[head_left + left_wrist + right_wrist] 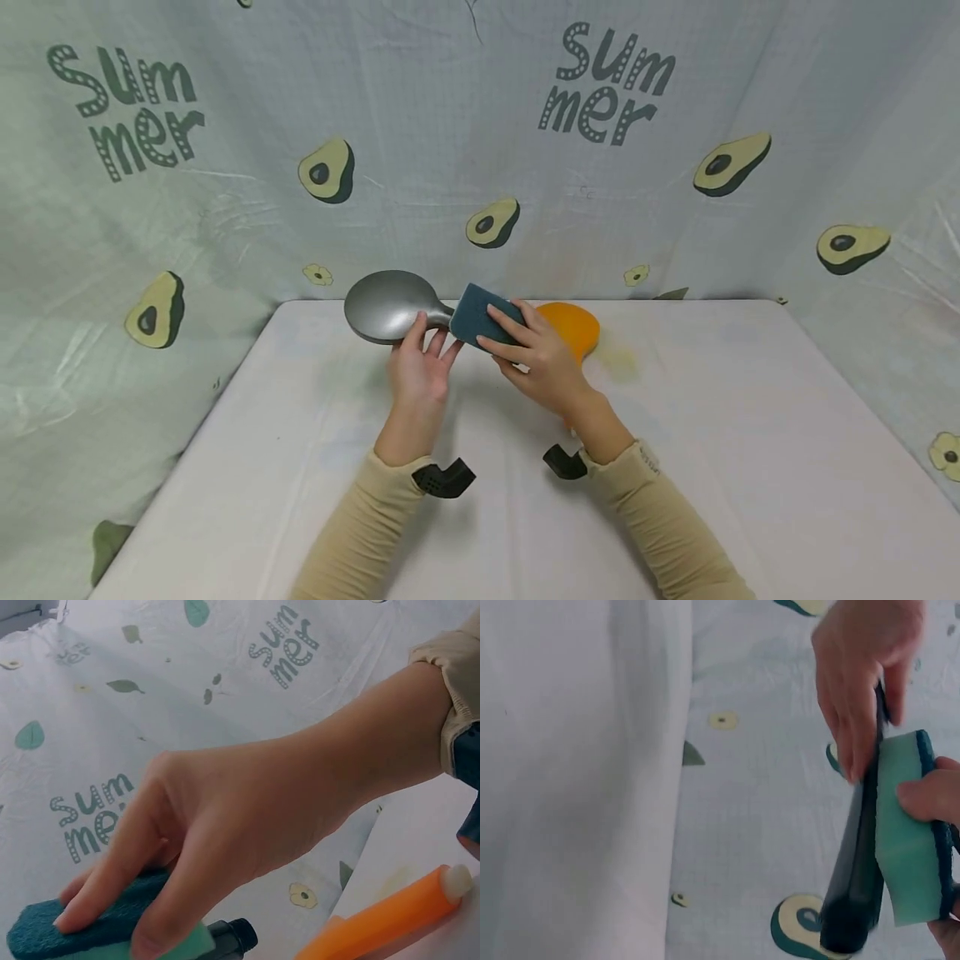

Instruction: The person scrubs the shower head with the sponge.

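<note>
My left hand point(418, 379) pinches a silver, oval-headed object point(390, 302) near its neck, thumb on one face and fingers beyond. Its exact kind is unclear; the glossy back of the head faces the head camera. The object's dark handle point(855, 862) points down in the right wrist view. My right hand point(546, 367) grips a scrub sponge point(480, 315), its dark teal scouring side toward the head camera. In the right wrist view, the sponge's light green foam point(904, 832) lies against the handle. From the head, most of the handle is hidden behind the sponge.
An orange object point(576, 325) with a rounded head lies on the white table point(712, 467), partly behind my right hand. Its orange handle point(382, 915) has a pale tip. Behind the table hangs a printed cloth point(420, 108) with avocados. Each wrist carries a black camera mount point(444, 479).
</note>
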Motion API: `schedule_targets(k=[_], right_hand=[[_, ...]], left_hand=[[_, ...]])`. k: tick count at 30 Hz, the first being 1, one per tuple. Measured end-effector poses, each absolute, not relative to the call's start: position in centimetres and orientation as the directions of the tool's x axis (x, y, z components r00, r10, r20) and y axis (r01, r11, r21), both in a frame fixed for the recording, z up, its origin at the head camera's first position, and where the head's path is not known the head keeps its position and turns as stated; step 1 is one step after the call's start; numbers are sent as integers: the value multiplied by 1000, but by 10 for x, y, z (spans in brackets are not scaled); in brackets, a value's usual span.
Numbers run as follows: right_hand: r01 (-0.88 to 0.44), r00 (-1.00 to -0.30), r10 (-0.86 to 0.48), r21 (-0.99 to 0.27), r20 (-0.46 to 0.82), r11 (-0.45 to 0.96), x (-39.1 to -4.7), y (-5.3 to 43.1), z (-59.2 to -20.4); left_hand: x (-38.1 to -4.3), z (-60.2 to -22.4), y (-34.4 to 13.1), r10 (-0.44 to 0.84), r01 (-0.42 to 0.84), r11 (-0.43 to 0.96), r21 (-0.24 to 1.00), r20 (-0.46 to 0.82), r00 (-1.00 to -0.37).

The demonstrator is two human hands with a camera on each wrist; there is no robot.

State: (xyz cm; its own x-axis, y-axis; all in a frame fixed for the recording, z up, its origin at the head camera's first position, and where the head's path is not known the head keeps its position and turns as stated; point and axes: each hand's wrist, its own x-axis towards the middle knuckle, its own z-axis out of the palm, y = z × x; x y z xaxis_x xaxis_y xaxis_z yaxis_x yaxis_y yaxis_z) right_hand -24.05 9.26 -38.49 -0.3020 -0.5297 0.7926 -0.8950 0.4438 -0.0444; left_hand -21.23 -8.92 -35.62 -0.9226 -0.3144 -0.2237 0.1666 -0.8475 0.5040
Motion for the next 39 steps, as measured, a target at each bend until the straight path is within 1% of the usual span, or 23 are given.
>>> schedule_targets(k=[5,9,12,14,17,21,23,26,27,29,31,33,35,39], right_hand=[[-902,-302,-525,-60,795,427,-238,87,-387],[-904,-340,-526,-117,779,411,-239,89,-387],[-898,-356,-514,-134,780,419,-240,89,-386],[-895,-347,-509,-116,788,431,-240,88,-387],[-898,-314,-509,-77,801,433,-238,84,-388],[-914,-298,-516,-83,803,398,-236,81,-389],[-919,-302,-529,-96,793,381,-236,83,-388],[-921,-353,-561,-172,749,349,-239,91,-386],[-913,-387,-570,-216,725,345,-240,95,-386],[-878,-478,-576,-337,663,341,-242,104,-385],[-817,-572,-569,-471,591,332,-243,112,-383],[-750,-642,-559,-579,524,319,-244,118,-382],[-701,-677,-555,-651,483,289,-244,122,-381],[-670,-692,-541,-703,477,238,-244,121,-380]], left_hand=[[-212,-358,-83,-325,182,-838,515,-202,-924],[-212,-357,-88,-369,218,-830,514,-212,-905],[-213,-356,-92,-378,225,-828,514,-215,-900],[-213,-356,-92,-370,218,-829,514,-214,-904],[-212,-357,-87,-348,187,-821,540,-214,-913],[-209,-360,-80,-331,164,-810,563,-209,-920],[-208,-359,-81,-337,170,-808,565,-206,-919],[-209,-355,-89,-348,186,-812,553,-204,-915],[-209,-354,-93,-350,189,-815,547,-205,-914],[-211,-351,-101,-349,192,-823,535,-209,-914],[-213,-348,-109,-338,182,-828,530,-214,-916],[-215,-345,-116,-316,162,-832,531,-212,-925],[-215,-343,-119,-292,139,-830,540,-208,-934],[-214,-341,-119,-248,108,-821,561,-178,-952]])
